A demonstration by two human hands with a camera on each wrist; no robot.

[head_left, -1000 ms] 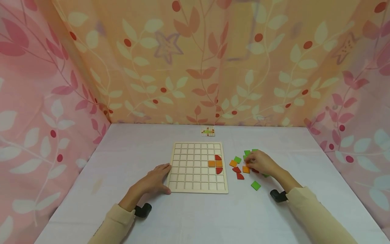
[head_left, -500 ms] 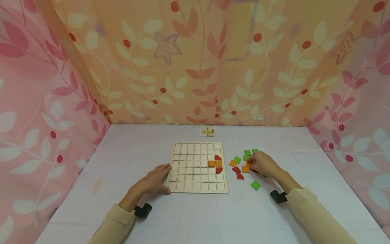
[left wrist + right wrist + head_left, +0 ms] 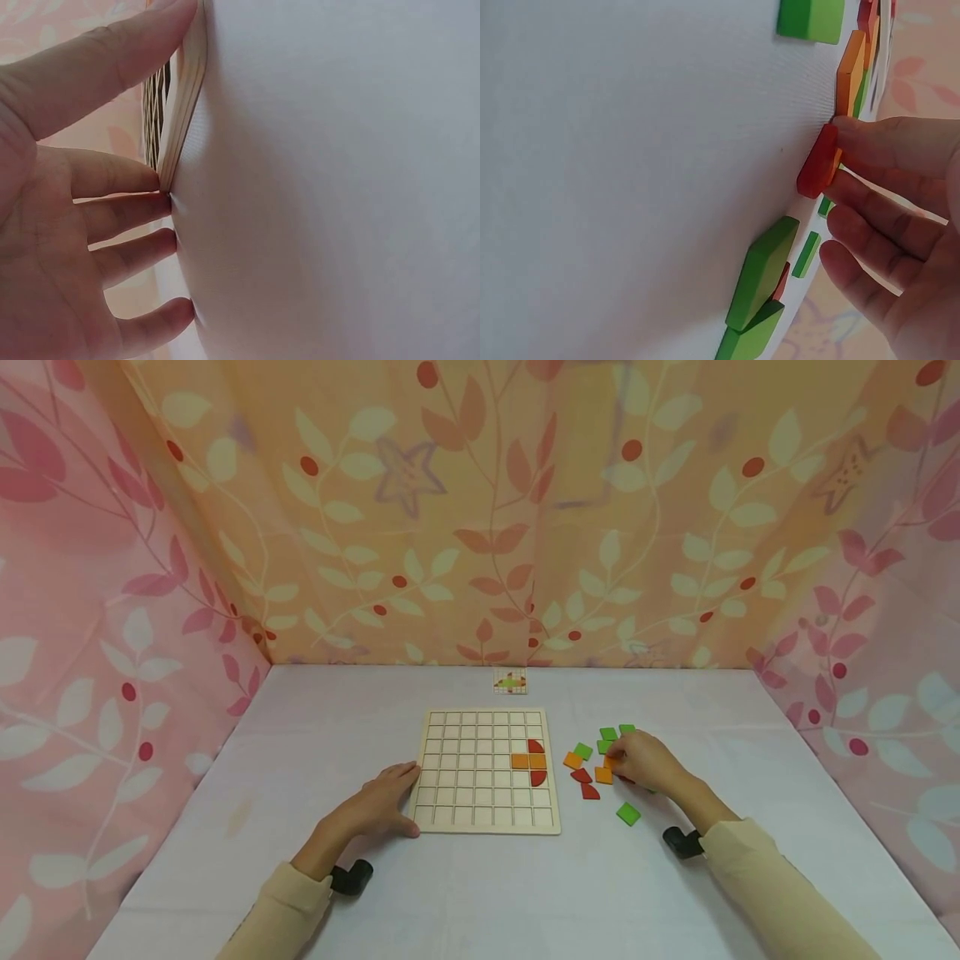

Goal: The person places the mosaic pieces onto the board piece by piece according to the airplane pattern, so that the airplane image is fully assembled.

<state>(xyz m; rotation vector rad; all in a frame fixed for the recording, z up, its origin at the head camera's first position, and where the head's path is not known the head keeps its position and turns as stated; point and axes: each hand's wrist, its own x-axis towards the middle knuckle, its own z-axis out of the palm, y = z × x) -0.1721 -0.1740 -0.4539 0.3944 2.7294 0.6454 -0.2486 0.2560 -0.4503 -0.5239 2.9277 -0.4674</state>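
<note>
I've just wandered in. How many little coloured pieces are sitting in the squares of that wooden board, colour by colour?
Red quarter-round pieces: 2
Orange square pieces: 2
Total on the wooden board: 4

A pale wooden board (image 3: pixel 465 797), square, is laid flat and is ruled into seven rows of seven cells. Two orange tiles (image 3: pixel 520 762) are seated side by side at the right end of the middle row; the outer one is flanked by two curved red tiles (image 3: pixel 537 777), one above and one below. Loose green tiles (image 3: pixel 628 814), red tiles (image 3: pixel 590 792) and orange squares (image 3: pixel 603 775) are scattered to the right; one orange square is pinched between fingertips.
</note>
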